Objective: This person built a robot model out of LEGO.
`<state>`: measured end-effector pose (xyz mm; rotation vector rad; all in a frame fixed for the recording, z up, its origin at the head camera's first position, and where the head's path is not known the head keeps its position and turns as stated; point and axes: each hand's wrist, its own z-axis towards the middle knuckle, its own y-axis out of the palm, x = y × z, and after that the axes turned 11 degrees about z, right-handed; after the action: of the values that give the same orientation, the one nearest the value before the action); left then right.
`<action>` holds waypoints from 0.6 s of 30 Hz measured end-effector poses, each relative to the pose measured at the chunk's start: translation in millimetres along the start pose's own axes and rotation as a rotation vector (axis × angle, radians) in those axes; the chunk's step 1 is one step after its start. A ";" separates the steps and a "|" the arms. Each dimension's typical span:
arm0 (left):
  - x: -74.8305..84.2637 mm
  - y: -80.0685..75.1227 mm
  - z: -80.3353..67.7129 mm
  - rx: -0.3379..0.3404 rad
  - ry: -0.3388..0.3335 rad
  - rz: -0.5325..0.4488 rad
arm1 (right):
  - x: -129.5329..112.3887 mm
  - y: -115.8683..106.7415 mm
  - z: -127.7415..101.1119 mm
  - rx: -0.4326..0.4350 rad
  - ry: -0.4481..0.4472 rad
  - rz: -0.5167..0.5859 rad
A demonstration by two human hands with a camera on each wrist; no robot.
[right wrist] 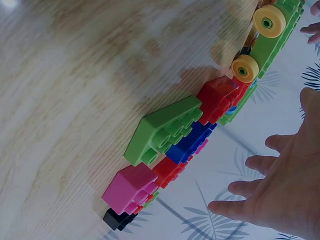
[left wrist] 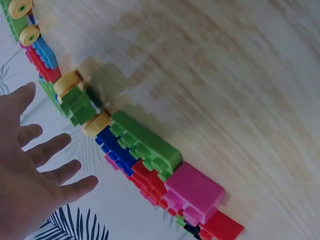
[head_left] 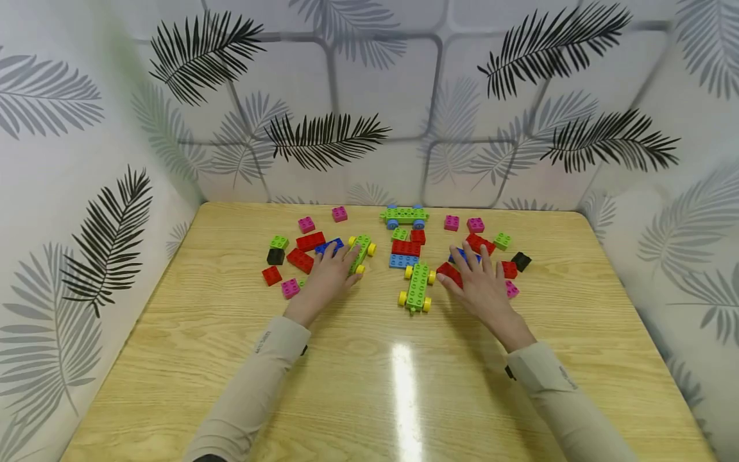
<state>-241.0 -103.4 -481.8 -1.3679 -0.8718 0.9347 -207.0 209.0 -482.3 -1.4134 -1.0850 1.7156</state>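
My left hand (head_left: 326,279), fingers spread, hovers over the left group of toy bricks. Just beyond its fingertips are a dark blue brick (head_left: 330,246) and a green wheeled base (head_left: 361,253) with yellow wheels. In the left wrist view, a gap separates the hand (left wrist: 37,165) from a long green brick (left wrist: 145,142) and a pink brick (left wrist: 195,192). On the other side, my right hand (head_left: 482,289) is spread above a red brick (head_left: 450,274) and a blue brick (head_left: 465,256). The right wrist view shows that hand (right wrist: 280,185) apart from a green brick (right wrist: 162,127). Neither hand holds anything.
Between the hands lies another green wheeled base (head_left: 418,288) with yellow wheels. Behind it are a light blue brick (head_left: 403,261), a red brick (head_left: 406,248) and a green base (head_left: 405,215) with blue wheels. Patterned fabric (head_left: 369,83) encloses the wooden table (head_left: 346,398) at the back and sides.
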 end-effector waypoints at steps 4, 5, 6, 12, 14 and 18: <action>1.7 5.0 -0.4 -0.011 0.019 0.036 | -1.0 1.4 -0.8 0.004 0.002 -0.016; 2.1 5.5 -0.6 -0.006 0.026 0.044 | -1.1 1.6 -1.0 0.005 0.002 -0.018; 2.4 5.8 -0.8 0.000 0.033 0.054 | -1.3 2.0 -1.4 0.005 0.003 -0.019; 5.1 3.8 -3.5 0.032 0.046 0.077 | -2.0 4.4 -2.9 -0.002 0.006 -0.021; 5.9 3.4 -4.6 0.044 0.049 0.077 | -2.2 5.4 -3.1 -0.008 0.010 -0.020; 6.2 4.2 -8.0 0.074 0.057 0.090 | -4.5 7.9 -3.5 -0.020 0.012 0.001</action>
<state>-231.4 -100.9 -486.4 -1.3726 -0.7306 0.9821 -202.5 202.3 -487.7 -1.4346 -1.0977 1.6996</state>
